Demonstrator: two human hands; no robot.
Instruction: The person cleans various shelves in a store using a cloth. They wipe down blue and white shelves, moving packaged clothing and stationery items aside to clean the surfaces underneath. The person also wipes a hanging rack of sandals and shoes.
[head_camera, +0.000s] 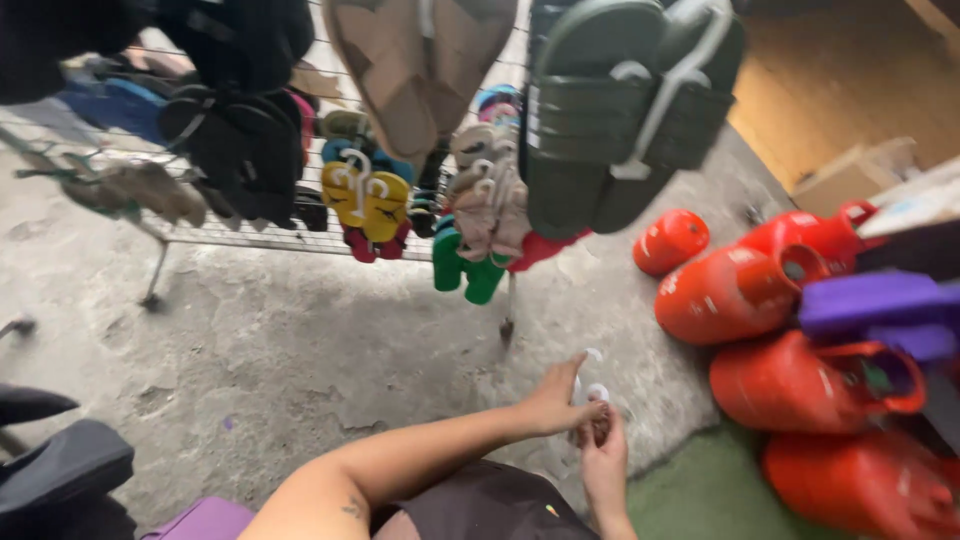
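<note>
Your 2 hands meet low in the view, just above your lap, working on small white plastic hangers (590, 375). Your left hand (555, 400) comes in from the left with its fingers pinched on a hanger's hook, and your right hand (600, 455) rises from below, its grip closed on the lower part of the same cluster. How many hangers are in the bunch is too blurred to tell; at least 2 white loops show.

You look to be at the stage of separating or readying a hanger, with no sandal in either hand yet. Judging by the rack (300, 240) ahead, where pairs of sandals hang on the same white hooks, including a yellow pair (365, 200) and a large green pair (620, 110), the next move would call for pulling 1 hanger free without snapping its thin hook, then freeing a hand for footwear.

Red gas cylinders (740, 290) lie on the concrete floor (300, 350) to your right, well apart from your hands.
</note>
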